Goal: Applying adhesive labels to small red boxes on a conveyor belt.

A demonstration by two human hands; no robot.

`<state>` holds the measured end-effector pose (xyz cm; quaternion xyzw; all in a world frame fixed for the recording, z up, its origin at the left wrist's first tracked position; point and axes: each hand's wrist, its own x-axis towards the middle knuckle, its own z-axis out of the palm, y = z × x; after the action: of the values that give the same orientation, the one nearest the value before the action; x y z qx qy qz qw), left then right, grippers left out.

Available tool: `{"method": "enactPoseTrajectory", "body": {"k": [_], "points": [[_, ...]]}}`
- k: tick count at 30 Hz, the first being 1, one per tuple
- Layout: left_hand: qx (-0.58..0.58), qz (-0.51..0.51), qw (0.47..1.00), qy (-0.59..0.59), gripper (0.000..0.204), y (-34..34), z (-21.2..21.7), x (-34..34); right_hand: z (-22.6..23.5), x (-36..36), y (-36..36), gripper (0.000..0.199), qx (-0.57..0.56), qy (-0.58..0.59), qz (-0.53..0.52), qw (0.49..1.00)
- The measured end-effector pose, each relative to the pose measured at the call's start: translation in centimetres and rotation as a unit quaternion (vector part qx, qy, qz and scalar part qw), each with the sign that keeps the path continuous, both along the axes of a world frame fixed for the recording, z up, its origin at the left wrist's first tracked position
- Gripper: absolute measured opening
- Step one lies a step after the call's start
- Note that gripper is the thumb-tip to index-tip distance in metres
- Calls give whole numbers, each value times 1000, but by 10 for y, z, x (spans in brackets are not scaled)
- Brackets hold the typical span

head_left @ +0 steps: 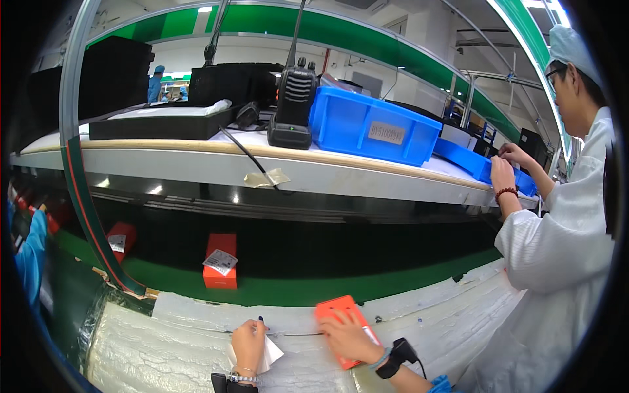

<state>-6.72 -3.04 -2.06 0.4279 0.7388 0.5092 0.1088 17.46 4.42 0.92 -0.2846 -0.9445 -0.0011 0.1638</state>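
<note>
My left hand (247, 348) is closed over the pale work surface, its fingers pinched together on a piece of white paper (270, 354). A small dark blue tip sticks up by its fingertips; I cannot tell what it belongs to. To the right, my right hand (350, 339) grips a flat orange-red box (336, 305), fingers across its top. The box lies tilted on the surface, and a white label shows partly along its right side. The hand and the box's left edge look slightly blurred.
Beyond the work surface (177, 340), a green conveyor belt (282, 291) carries orange-red boxes, one (221, 275) with a white label. On the shelf above stand a walkie-talkie (293, 108) and a blue bin (373, 128). A co-worker (557, 242) works at the right; a blue sleeve (33, 255) shows left.
</note>
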Motion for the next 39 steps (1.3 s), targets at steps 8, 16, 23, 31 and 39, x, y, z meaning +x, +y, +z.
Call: {"method": "enactPoseTrajectory", "body": {"k": [8,16,23,31,39], "points": [[17,-63,998,11,32,10,-2,14,-18,147,95,29,170,-151,-392,891],[-11,-100,993,70,60,1,7,4,9,-78,67,51,16,29,-46,998],[-8,-125,988,88,40,3,0,6,22,-248,64,68,8,11,-134,991],[-27,-67,994,87,37,-2,4,1,-4,-256,84,68,30,70,-237,969],[-13,-12,1000,-11,36,-4,8,-12,27,-114,8,81,-76,38,-142,986]]}}
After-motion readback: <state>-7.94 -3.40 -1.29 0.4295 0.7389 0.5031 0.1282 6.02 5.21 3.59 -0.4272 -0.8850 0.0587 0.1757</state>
